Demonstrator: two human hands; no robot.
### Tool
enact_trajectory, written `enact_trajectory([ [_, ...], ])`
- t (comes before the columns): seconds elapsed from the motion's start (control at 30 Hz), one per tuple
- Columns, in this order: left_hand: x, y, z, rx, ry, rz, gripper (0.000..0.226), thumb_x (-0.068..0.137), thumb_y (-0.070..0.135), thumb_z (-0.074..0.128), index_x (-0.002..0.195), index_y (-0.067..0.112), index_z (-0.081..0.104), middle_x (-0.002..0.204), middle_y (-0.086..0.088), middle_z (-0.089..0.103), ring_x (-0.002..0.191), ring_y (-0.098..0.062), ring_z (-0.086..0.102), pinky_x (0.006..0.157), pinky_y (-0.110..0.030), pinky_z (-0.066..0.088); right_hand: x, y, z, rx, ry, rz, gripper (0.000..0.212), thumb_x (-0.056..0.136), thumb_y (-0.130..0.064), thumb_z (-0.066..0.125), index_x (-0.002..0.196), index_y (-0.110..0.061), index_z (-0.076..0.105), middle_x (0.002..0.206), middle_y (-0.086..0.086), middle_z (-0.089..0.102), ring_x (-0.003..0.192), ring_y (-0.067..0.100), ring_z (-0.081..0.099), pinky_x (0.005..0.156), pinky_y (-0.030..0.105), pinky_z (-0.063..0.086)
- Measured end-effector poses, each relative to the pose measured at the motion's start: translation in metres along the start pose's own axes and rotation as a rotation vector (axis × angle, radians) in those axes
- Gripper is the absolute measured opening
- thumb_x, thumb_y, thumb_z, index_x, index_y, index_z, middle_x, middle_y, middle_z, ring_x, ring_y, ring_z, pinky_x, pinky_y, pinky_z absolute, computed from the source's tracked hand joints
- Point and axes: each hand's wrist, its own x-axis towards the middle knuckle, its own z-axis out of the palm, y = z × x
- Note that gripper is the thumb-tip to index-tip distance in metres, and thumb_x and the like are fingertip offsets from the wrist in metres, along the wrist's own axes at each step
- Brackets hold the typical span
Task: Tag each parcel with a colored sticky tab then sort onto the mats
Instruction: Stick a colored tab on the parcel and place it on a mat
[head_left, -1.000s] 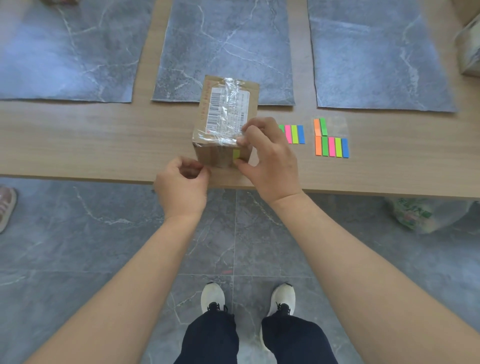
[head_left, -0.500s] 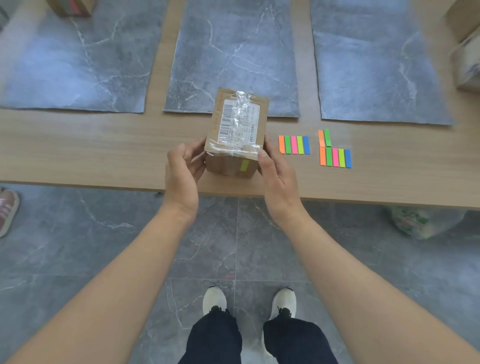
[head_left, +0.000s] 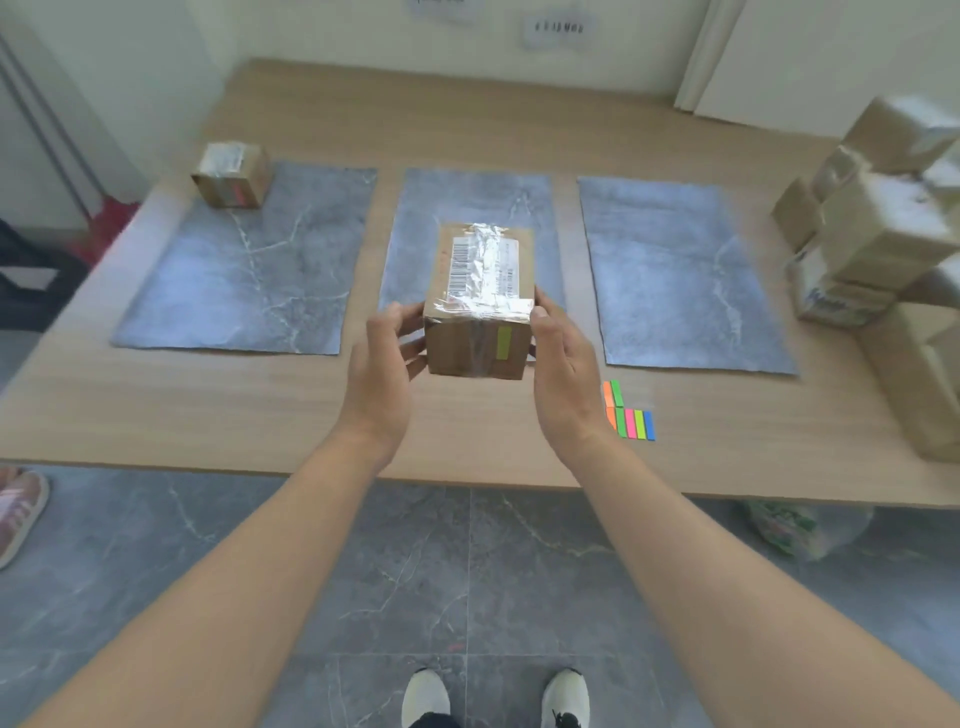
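Left hand (head_left: 382, 364) and right hand (head_left: 563, 369) are gripping the box (head_left: 480, 296), now lifted higher. Its barcode label (head_left: 480, 265) is looking blurry.

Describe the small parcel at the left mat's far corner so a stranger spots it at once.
On the wooden table lie three grey mats; take the left mat. At its far left corner sits a small taped cardboard parcel. Unlike the held parcel with its yellow-green tab, this one shows a red tab, and stands far from the stacked boxes at right.

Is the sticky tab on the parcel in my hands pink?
No, the sticky tab on the near face of the held parcel is yellow-green.
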Motion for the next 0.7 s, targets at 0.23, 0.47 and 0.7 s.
enact_trajectory([
  [0.23, 0.002, 0.11, -0.003, 0.074, -0.067, 0.127, 0.052, 0.094, 0.048, 0.029, 0.108, 0.025, 0.072, 0.106, 0.009, 0.075, 0.103, -0.015, 0.07, 0.094, -0.032, 0.052, 0.022, -0.099, 0.018, 0.035, 0.083, -0.091, 0.052, 0.099, -0.05, 0.041, 0.143, -0.028, 0.059, 0.138, -0.013, 0.063, 0.13, 0.001, 0.055, 0.114, 0.034, 0.043],
  [0.47, 0.004, 0.206, -0.004, 0.079, -0.082, 0.202, 0.049, 0.106, 0.038, 0.026, 0.103, 0.02, 0.072, 0.097, 0.009, 0.077, 0.092, -0.015, 0.071, 0.088, -0.03, 0.055, 0.04, -0.192, 0.032, 0.037, 0.13, -0.139, 0.065, 0.092, -0.06, 0.04, 0.145, -0.026, 0.057, 0.146, -0.011, 0.058, 0.137, 0.006, 0.05, 0.116, 0.035, 0.041],
  [0.7, 0.016, 0.26, -0.009, 0.085, -0.128, 0.226, 0.056, 0.106, 0.04, 0.024, 0.118, 0.008, 0.068, 0.099, 0.001, 0.075, 0.085, -0.012, 0.07, 0.087, -0.03, 0.055, 0.054, -0.248, 0.041, 0.054, 0.109, -0.24, 0.039, 0.104, -0.041, 0.035, 0.096, -0.028, 0.07, 0.094, -0.008, 0.071, 0.09, 0.014, 0.066, 0.078, 0.034, 0.052],
])
